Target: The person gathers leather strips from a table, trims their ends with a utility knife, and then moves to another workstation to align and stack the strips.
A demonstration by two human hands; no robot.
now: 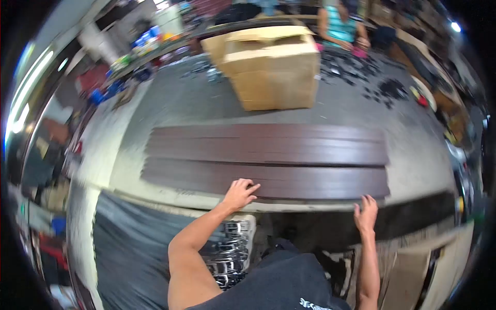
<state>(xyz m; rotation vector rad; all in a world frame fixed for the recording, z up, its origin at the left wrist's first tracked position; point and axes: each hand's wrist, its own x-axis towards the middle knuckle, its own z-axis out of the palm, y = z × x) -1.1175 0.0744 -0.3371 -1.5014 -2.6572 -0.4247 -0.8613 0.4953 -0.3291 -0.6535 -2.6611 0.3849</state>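
Long dark brown strips (310,181) lie side by side across the grey table, in two groups with a dark gap between them. My left hand (241,194) is at the near edge of the strips, left of their middle, fingers apart and touching the nearest strip. Near the right end of the same edge is my right hand (366,213), its fingers spread and the tips at the edge of the strip. Neither hand holds anything that shows.
A cardboard box (274,77) stands on the table (181,98) beyond the strips. Small black pieces (390,89) lie at the back right, near another person (338,26). A dark cloth (134,248) and a rack of shiny metal parts (235,248) are at the lower left.
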